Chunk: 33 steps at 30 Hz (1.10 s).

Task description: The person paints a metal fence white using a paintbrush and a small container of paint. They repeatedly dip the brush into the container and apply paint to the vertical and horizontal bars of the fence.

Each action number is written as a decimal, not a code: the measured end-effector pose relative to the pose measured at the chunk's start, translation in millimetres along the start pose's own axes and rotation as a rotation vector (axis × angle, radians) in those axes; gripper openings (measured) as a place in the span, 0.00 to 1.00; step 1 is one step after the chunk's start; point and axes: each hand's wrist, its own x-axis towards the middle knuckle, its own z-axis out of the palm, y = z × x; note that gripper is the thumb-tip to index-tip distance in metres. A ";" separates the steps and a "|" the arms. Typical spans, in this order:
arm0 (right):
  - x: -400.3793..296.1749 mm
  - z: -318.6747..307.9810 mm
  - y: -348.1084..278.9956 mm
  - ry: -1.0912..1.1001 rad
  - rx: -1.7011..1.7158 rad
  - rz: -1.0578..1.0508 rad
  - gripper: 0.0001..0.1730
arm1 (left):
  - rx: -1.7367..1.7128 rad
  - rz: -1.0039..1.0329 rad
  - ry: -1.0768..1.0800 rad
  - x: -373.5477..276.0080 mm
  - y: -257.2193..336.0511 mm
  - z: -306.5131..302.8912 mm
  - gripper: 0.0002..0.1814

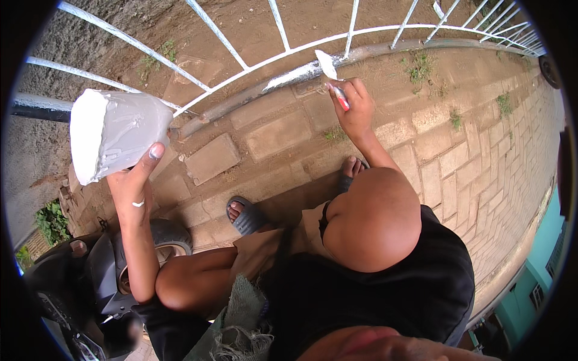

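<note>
My left hand [133, 185] grips a translucent plastic container [135, 131] coated with white paint, tilted with its paint-covered mouth towards the left. White smears mark my thumb and wrist. In my right hand [356, 108] is a paintbrush [326, 65] with a red handle, its bristles loaded with white paint. The brush head is at the grey lower pipe [253, 97] of a metal fence; whether it touches cannot be told. Wet white paint [293, 76] covers a stretch of that pipe left of the brush. Above it runs a white rail [311, 44] with white upright bars [280, 25].
Paving blocks [280, 135] and a loose block [213, 159] lie below the pipe. My sandalled foot [246, 215] and bent knees are close by. A black motorcycle [97, 270] stands at lower left. Weeds [420, 67] grow along the fence; a rough wall [113, 40] rises behind.
</note>
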 end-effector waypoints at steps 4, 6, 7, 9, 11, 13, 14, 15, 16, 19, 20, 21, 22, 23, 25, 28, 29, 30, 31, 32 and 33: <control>-10.0 -12.2 12.9 -0.569 0.059 -0.392 0.09 | 0.000 0.014 0.021 2.0 -6.3 -4.8 0.42; 3.3 -29.4 11.3 -0.322 0.045 -0.331 0.09 | 0.005 -0.028 0.005 3.6 -3.7 -6.3 0.42; 11.6 -39.4 10.5 -0.198 0.033 -0.303 0.09 | 0.001 -0.047 -0.005 4.9 -4.0 -4.6 0.43; 29.3 -47.3 15.1 0.103 -0.009 -0.245 0.09 | -0.024 0.019 0.000 3.2 -5.5 -1.0 0.43; 46.6 -52.8 11.0 0.373 -0.080 -0.252 0.09 | -0.035 0.061 0.006 4.4 -3.5 -3.4 0.44; 39.0 -44.3 2.6 0.288 -0.093 -0.178 0.09 | -0.058 0.072 -0.030 9.9 -3.9 -1.6 0.44; 31.5 -36.6 -2.3 0.246 -0.098 -0.139 0.10 | -0.069 0.065 -0.033 9.4 -5.1 -1.2 0.44; 20.5 -18.1 -12.0 0.045 -0.052 -0.237 0.10 | -0.056 0.053 -0.011 3.5 0.5 -9.4 0.45; 12.3 -10.5 -18.3 -0.144 -0.038 -0.332 0.11 | -0.065 0.050 -0.012 5.3 -0.9 -12.0 0.45; 5.1 -22.8 -26.9 -0.091 0.048 -0.453 0.10 | -0.004 0.066 0.008 3.0 -3.1 -7.9 0.48; 11.7 -31.0 -25.2 0.062 0.079 -0.351 0.08 | -0.001 0.067 0.006 7.4 -4.8 -10.0 0.47; 25.3 -40.2 -21.6 0.153 0.053 -0.307 0.08 | 0.001 0.061 0.012 4.0 -4.1 -12.3 0.46; 36.6 -51.7 -10.2 0.246 0.017 -0.256 0.07 | -0.009 0.052 0.006 2.4 -5.4 -14.1 0.46; 44.3 -64.6 6.5 0.190 -0.060 -0.172 0.06 | -0.031 0.030 -0.003 1.6 -7.6 -17.4 0.45; 53.7 -96.9 32.3 0.239 -0.208 -0.098 0.05 | -0.068 -0.011 -0.021 1.0 -17.2 -24.9 0.43; 62.8 -128.2 48.1 0.442 -0.082 -0.035 0.05 | -0.089 -0.072 -0.045 -9.5 -19.2 -30.6 0.41; 61.5 -133.1 48.0 0.445 0.031 0.025 0.06 | -0.089 -0.077 -0.050 -10.8 -19.1 -30.7 0.40; 55.0 -131.4 43.1 0.361 0.060 0.050 0.06 | -0.102 -0.086 -0.069 -9.6 -25.5 -27.8 0.39; 52.0 -117.0 31.8 0.286 0.108 0.076 0.06 | -0.101 -0.080 -0.081 -7.1 -23.3 -28.2 0.38; 47.2 -103.3 24.7 0.197 0.006 -0.083 0.06 | -0.101 -0.076 -0.073 -6.9 -21.7 -26.2 0.38; 38.6 -85.9 32.9 0.113 -0.064 -0.173 0.07 | -0.105 -0.065 -0.072 -4.3 -19.9 -21.9 0.38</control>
